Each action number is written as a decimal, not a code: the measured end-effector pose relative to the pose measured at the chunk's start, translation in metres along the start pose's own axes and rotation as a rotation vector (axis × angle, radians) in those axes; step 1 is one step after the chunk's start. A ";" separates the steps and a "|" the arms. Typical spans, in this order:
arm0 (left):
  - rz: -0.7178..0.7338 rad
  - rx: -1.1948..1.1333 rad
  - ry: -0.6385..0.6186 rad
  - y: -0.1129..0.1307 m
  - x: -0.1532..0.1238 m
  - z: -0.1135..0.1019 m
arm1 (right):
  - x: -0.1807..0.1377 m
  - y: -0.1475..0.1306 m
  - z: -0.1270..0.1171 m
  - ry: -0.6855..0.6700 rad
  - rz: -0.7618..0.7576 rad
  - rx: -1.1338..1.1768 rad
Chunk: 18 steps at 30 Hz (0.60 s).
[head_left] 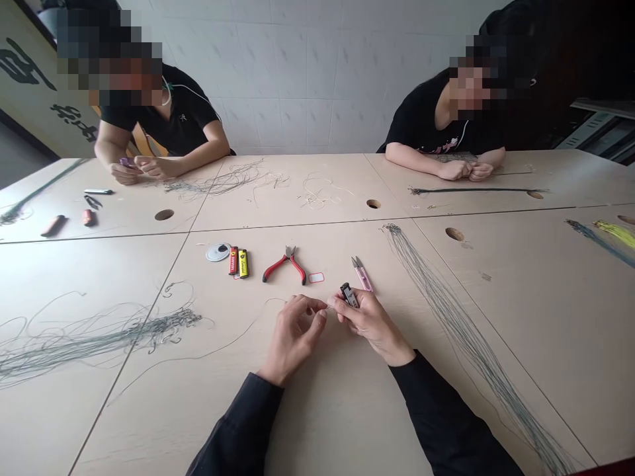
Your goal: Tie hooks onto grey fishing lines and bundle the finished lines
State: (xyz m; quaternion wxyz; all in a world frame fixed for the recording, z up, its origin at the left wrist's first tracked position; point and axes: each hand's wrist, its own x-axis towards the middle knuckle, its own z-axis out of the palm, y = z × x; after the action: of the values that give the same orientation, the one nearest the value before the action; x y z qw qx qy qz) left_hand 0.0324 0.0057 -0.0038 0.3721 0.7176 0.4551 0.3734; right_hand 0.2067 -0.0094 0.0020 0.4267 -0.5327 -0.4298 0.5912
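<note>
My left hand [300,330] pinches a thin fishing line [218,347], whose loose length trails away to the left over the table. Close beside it, my right hand [370,320] is closed around a black lighter [349,295]. Its thumb and forefinger meet at the left fingertips, where the line's end is too small to make out. Just beyond the right hand lie pink thread snips [362,274]. Red-handled pliers [285,268] rest open beyond the left hand.
Grey-green line bundles with hooks lie to the left [133,334] and right [446,324]. A red lighter [233,261], a yellow lighter [243,263] and a round disc [218,252] sit beyond. Two people work across the table [347,410]. A cable hole [454,234] is at right.
</note>
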 end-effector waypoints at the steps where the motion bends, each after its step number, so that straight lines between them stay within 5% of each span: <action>1: -0.017 -0.010 -0.002 0.001 0.000 0.000 | 0.000 0.001 0.000 -0.002 -0.002 -0.020; 18: -0.067 -0.054 -0.028 0.001 0.000 0.003 | -0.004 -0.006 0.004 -0.041 -0.187 -0.253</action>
State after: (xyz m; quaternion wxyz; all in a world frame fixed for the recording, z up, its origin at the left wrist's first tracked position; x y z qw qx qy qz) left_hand 0.0355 0.0045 -0.0045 0.4099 0.6970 0.4633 0.3627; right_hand 0.2033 -0.0120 0.0091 0.4007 -0.5274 -0.5573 0.5007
